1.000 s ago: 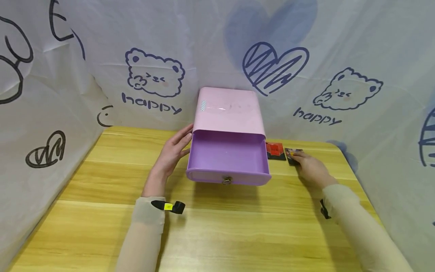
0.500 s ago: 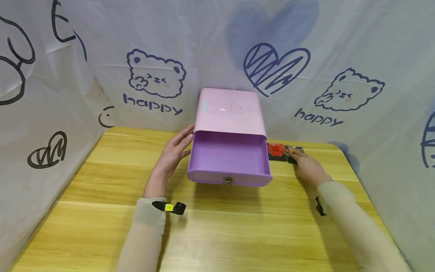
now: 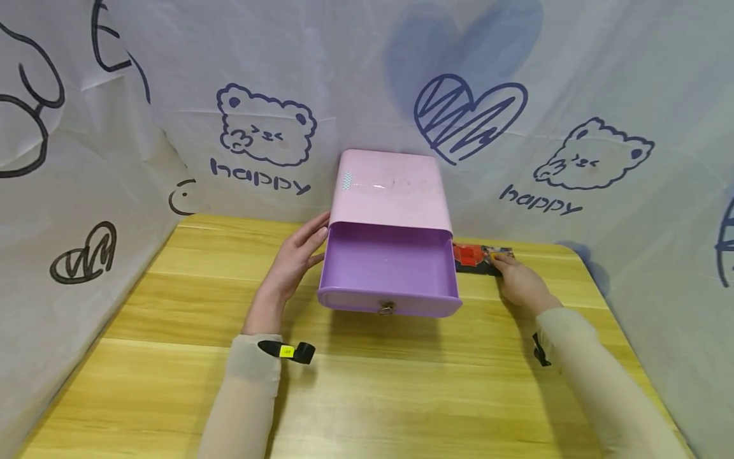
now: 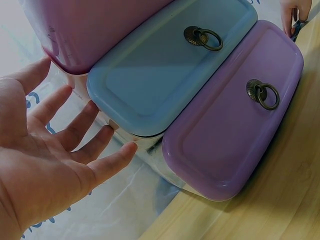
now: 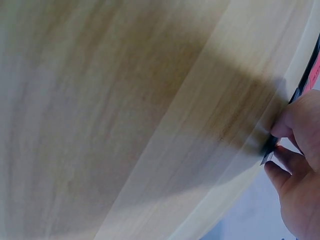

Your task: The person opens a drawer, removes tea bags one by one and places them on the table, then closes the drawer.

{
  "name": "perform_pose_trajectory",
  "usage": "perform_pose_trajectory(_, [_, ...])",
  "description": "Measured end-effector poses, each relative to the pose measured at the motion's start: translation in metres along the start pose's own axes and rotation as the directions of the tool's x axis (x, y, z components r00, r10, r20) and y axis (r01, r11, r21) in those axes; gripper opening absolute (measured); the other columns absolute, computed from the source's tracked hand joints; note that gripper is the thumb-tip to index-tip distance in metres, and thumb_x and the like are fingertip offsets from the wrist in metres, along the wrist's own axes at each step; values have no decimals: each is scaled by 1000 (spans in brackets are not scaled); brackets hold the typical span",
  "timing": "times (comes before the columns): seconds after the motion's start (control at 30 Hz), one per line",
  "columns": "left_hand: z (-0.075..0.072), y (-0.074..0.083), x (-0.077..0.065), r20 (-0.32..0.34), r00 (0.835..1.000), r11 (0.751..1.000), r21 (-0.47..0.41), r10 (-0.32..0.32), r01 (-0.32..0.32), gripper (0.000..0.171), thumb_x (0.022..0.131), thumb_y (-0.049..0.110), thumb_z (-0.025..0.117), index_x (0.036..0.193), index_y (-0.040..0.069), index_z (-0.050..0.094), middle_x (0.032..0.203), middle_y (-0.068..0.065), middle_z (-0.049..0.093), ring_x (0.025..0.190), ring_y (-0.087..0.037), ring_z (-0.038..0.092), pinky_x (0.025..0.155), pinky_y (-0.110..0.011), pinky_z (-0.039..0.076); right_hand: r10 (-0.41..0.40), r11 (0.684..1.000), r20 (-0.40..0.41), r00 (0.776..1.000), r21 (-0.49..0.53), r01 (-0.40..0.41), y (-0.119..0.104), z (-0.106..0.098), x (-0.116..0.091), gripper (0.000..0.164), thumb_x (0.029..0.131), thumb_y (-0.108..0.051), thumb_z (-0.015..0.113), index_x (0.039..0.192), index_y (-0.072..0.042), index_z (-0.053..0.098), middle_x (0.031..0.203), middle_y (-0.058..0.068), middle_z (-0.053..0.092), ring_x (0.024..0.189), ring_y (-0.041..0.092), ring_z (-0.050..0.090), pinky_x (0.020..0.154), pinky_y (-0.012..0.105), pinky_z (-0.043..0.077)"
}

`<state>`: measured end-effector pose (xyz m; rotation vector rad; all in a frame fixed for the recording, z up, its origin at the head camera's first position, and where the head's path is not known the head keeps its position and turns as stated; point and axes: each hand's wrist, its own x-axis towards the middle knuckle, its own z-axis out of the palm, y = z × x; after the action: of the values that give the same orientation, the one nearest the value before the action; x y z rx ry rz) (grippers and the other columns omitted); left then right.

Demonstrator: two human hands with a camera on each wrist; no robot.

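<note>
A pink drawer cabinet (image 3: 392, 188) stands at the back of the table. Its top purple drawer (image 3: 390, 261) is pulled out, and nothing shows inside. In the left wrist view, a blue drawer (image 4: 175, 60) and a lower purple drawer (image 4: 235, 120) are closed, each with a ring pull. My left hand (image 3: 291, 260) has its fingers spread along the cabinet's left side. To the right of the cabinet, my right hand (image 3: 523, 284) pinches a small dark printed card (image 3: 504, 252) lying on the table. A red and black card (image 3: 469, 256) lies against it, partly hidden by the drawer.
The wooden table (image 3: 367, 395) carries everything. A white cloth (image 3: 367, 76) with bear and heart drawings hangs behind and at both sides, close to the cabinet's back. Wrist cameras are strapped over both sleeves.
My right hand has moved slightly left and straightened the dark card, closing the gap to the red and black card. My left hand stays at the cabinet's side.
</note>
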<state>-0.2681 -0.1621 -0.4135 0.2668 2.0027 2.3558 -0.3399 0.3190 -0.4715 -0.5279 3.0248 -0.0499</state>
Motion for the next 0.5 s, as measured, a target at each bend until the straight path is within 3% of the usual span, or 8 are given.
perform_pose_trajectory(0.27, [1,1,0,4,1000,1000,1,5,-5,54,110,28,55,160,15,43,165,-7,40,151,-28,37,118,-57,39,8,1000,-37,999,16,-7,-1,-3,-5,62,91,6,49,153,8,44,160,28,37,143,53,39,111,63,42])
perform_pose_trajectory(0.5, [1,1,-1,4,1000,1000,7,2,-2,55,110,29,55,160,14,42,165,-8,39,151,-28,37,118,-57,40,6,996,-137,991,93,7,1,-6,-12,61,93,2,55,153,6,45,159,27,40,141,51,42,109,65,43])
